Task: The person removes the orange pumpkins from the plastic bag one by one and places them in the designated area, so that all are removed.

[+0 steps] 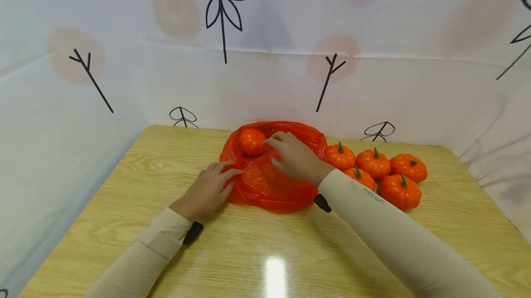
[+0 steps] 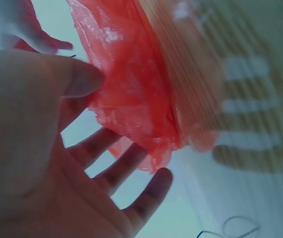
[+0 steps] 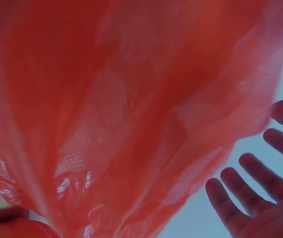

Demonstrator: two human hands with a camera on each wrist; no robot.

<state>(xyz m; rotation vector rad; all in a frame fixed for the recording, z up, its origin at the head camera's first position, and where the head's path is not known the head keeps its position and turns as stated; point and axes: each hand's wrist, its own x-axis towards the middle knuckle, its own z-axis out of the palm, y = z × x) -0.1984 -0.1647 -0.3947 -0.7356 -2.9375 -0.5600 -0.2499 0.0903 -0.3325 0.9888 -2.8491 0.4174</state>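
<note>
A thin red plastic bag point(image 1: 282, 192) lies opened out on the table, with dark lettering inside its far rim. One small orange pumpkin point(image 1: 251, 141) with a ribbed skin sits in its left part. At the bag's near left edge is my left hand point(image 1: 209, 189), its fingers spread and slightly bent beside the plastic. The left wrist view shows these fingers point(image 2: 131, 163) apart, next to the bag's edge. Over the bag's middle reaches my right hand point(image 1: 296, 157), loosely bent fingertips close to the pumpkin. Plastic fills most of the right wrist view, leaving that hand largely out of sight.
Several orange pumpkins with green stems, one of them the front pumpkin point(image 1: 400, 192), stand grouped right of the bag, partly behind my right forearm. The wooden table point(image 1: 265, 242) ends at a white cloth point(image 1: 269, 81) with drawn plants hanging behind it.
</note>
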